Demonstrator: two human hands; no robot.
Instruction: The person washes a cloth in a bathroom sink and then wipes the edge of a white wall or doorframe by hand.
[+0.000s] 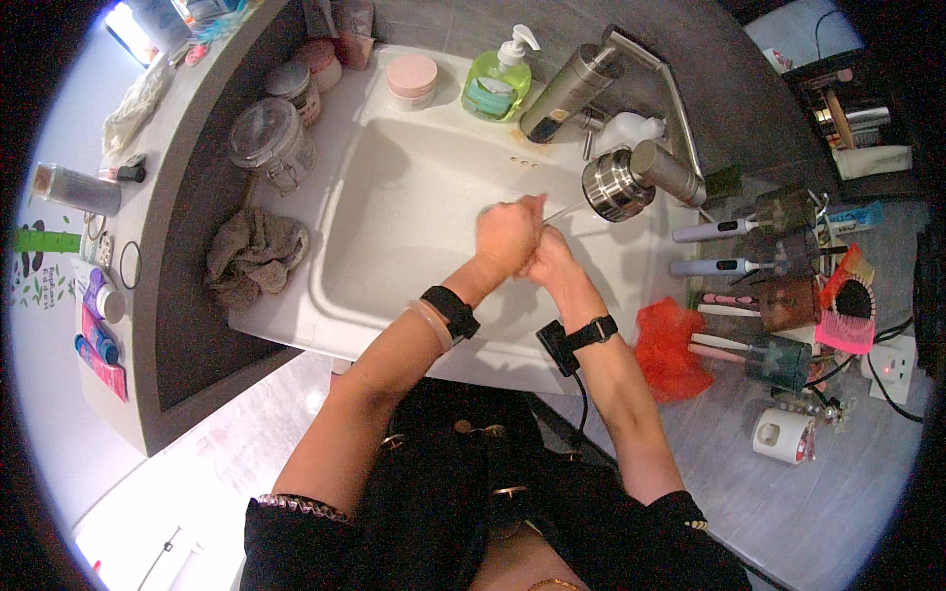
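Note:
Over the white sink [384, 167] my two hands are pressed together. My left hand [507, 238] is closed, its curled fingers wrapped against my right hand [552, 258]. Most of the right hand's fingers are hidden behind the left. From the metal faucet head [619, 187] a thin stream of water runs slantwise to the hands. Whether anything small lies between the palms cannot be seen. Black straps with small devices sit on both wrists, and a pale bangle [431, 325] is on the left forearm.
Behind the sink stand a green soap pump bottle [496, 89], a pink-lidded jar [411, 81] and the faucet body [570, 94]. A glass jar [271, 143] and a crumpled grey-brown cloth [256, 258] are at left. On the right lie a red mesh puff [672, 350] and toothbrushes [714, 266] in holders.

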